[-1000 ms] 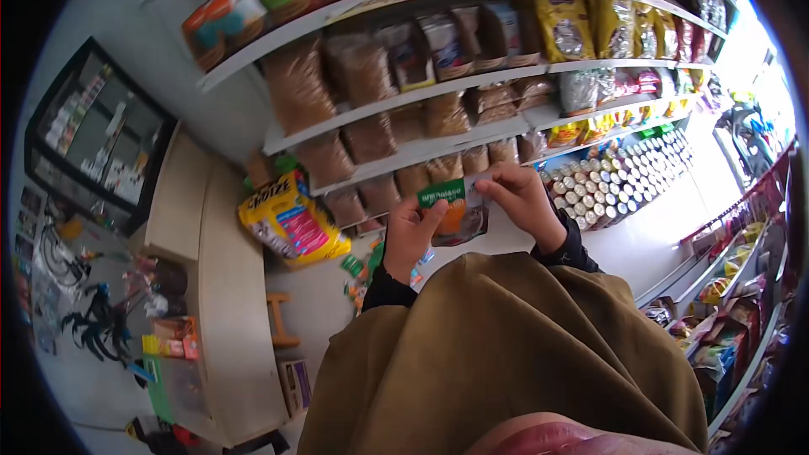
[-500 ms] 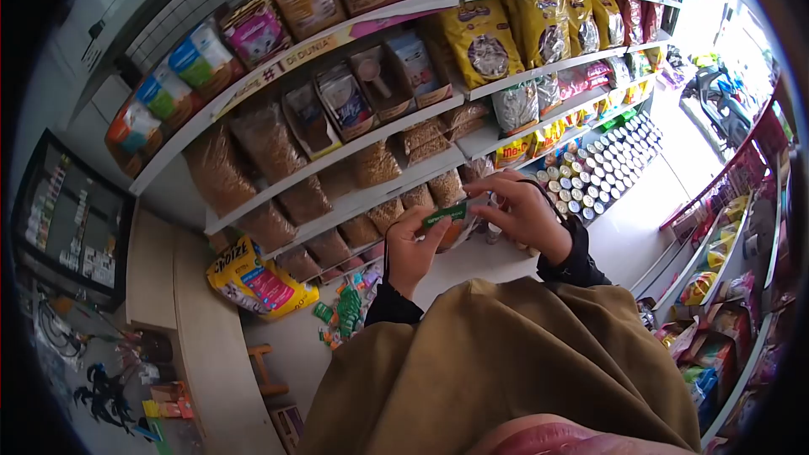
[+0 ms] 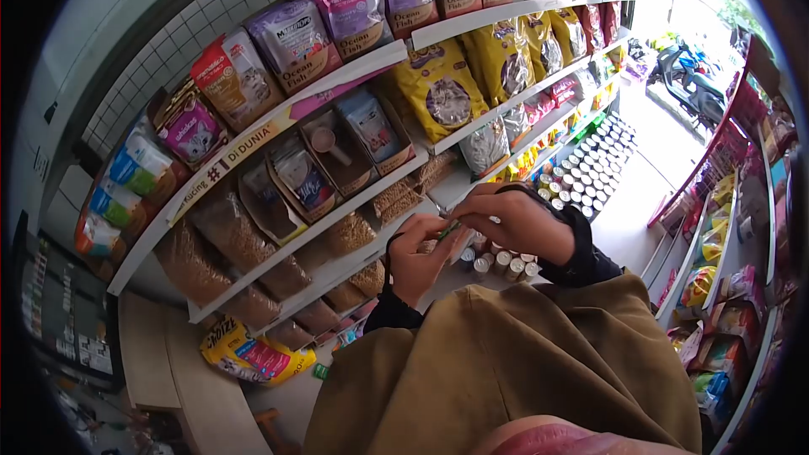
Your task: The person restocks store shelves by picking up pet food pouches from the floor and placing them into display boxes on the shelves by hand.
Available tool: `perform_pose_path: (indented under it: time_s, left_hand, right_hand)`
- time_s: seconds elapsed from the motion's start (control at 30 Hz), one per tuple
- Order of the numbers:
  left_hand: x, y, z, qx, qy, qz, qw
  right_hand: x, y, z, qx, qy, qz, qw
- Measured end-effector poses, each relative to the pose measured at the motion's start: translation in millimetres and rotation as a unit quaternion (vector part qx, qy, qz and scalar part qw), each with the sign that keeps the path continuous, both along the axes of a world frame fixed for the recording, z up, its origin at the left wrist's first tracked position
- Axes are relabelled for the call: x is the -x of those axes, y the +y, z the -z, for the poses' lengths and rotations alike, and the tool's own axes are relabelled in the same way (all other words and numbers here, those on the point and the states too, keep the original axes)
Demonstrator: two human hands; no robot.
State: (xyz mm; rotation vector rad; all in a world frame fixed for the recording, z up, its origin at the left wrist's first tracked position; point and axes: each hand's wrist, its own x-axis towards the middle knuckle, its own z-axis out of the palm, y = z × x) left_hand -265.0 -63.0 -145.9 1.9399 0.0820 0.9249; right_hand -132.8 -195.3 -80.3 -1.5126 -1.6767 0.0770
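Observation:
My left hand (image 3: 419, 258) and my right hand (image 3: 524, 223) meet in front of the lower shelves, above the brown cloth over my body. Between their fingers is a small green pouch (image 3: 450, 229), seen nearly edge-on and mostly hidden by the hands. The left thumb and fingers pinch one side of it. The right fingers close on its upper edge. Shelves with bags of brown pellets (image 3: 352, 234) stand just behind the hands.
Pet food packs fill the upper shelf (image 3: 337, 80). A yellow bag (image 3: 253, 355) lies at the lower left beside a wooden counter (image 3: 198, 371). Rows of cans (image 3: 590, 170) stand right of the hands. Another stocked shelf (image 3: 733, 257) runs down the right, and a motorbike (image 3: 687, 84) is outside.
The view has swung toward the upper shelves. The hands have come closer together, and the pouch, whose front showed before, is now tilted nearly edge-on and mostly covered.

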Motion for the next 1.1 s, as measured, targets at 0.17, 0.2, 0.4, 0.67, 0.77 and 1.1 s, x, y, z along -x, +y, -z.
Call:
perform_pose_path:
  time_s: [0.17, 0.2, 0.4, 0.67, 0.77, 1.1]
  left_hand:
    - [-36, 24, -5, -0.005, 0.023, 0.072, 0.997]
    - [-41, 27, -4, -0.007, 0.041, 0.084, 0.996]
    - [-78, 33, -14, 0.016, 0.035, 0.066, 0.997]
    - [-147, 35, -22, -0.119, 0.014, -0.048, 0.992]
    - [-185, 41, -49, -0.210, -0.037, -0.118, 0.970]
    - [-321, 81, -115, -0.500, -0.111, -0.224, 0.829]
  right_hand:
    - [-36, 4, -33, -0.044, -0.030, 0.063, 0.997]
    - [-44, 4, -38, -0.053, -0.030, 0.079, 0.995]
    - [-103, 12, -75, -0.047, -0.063, 0.042, 0.996]
    - [-232, 7, -153, -0.131, -0.224, 0.080, 0.962]
    - [-297, 19, -186, -0.177, -0.330, 0.070, 0.924]
    - [-389, 94, -248, -0.198, -0.317, 0.053, 0.926]
